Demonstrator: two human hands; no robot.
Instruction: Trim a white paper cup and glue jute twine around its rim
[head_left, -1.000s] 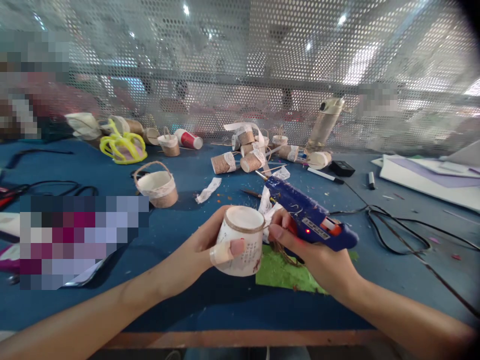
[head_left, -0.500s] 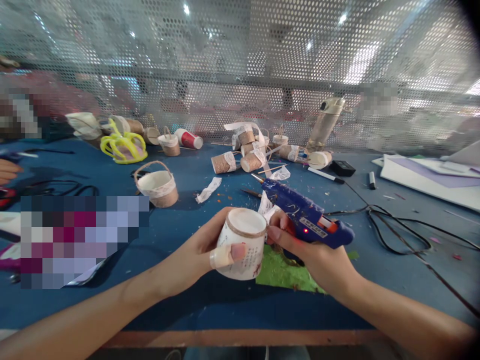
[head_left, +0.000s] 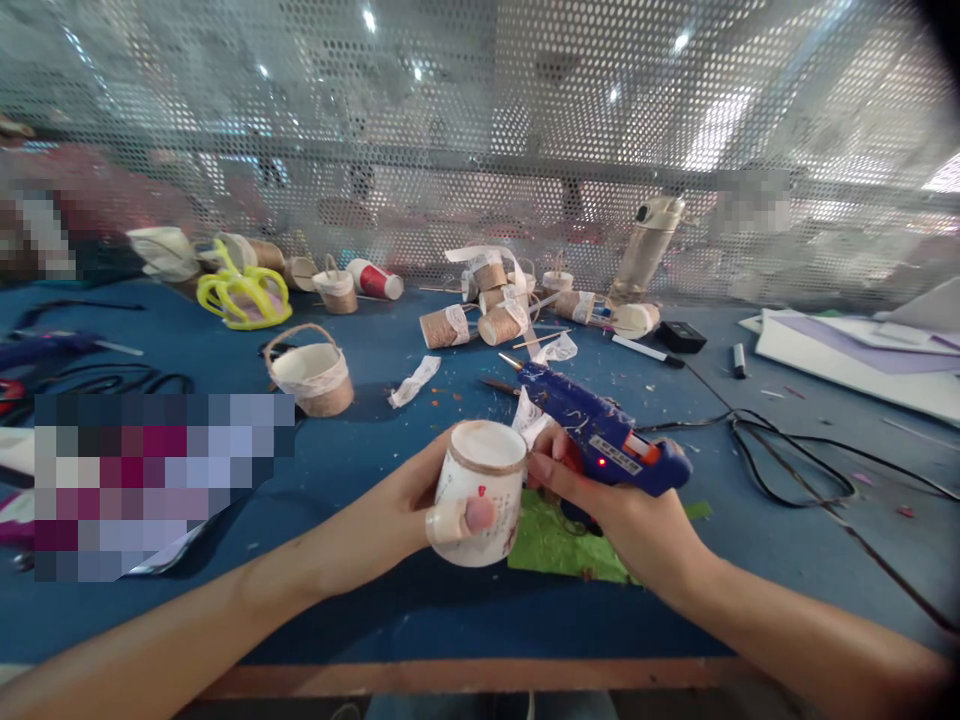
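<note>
While I look down thru the head cam, my L hand [head_left: 412, 500] is gripping the white cup [head_left: 499, 510], w/ fingers round the far side & thumb pressed on the front. There's a pale wrap on that thumb. The cup is up off the blue table [head_left: 360, 610], btwn my hands, & tips a bit. It has small dark marks & a bit of red on it. Brown string [head_left: 480, 466] goes round it near the top end.

My R hand [head_left: 637, 515] is closed on the blue glue gun [head_left: 577, 412]. Its tip points up & to the L, past the cup, & its red light is on. My R thumb & finger are close together at the cup's side, by the string. Can't tell if they pinch it, & the gun hides some fingers.

Green paper [head_left: 551, 545] lies under my R hand. White lace [head_left: 531, 418] sits just behind the cup. A bit farther, to the L, are a lace strip [head_left: 415, 382] & a small basket [head_left: 324, 388] w/ a loop handle. At the back I see a yellow crown shape [head_left: 244, 300], a red & white cup [head_left: 377, 280] & a pile of little wrapped cups [head_left: 502, 318]. Black cords [head_left: 787, 500] curl on the R.
</note>
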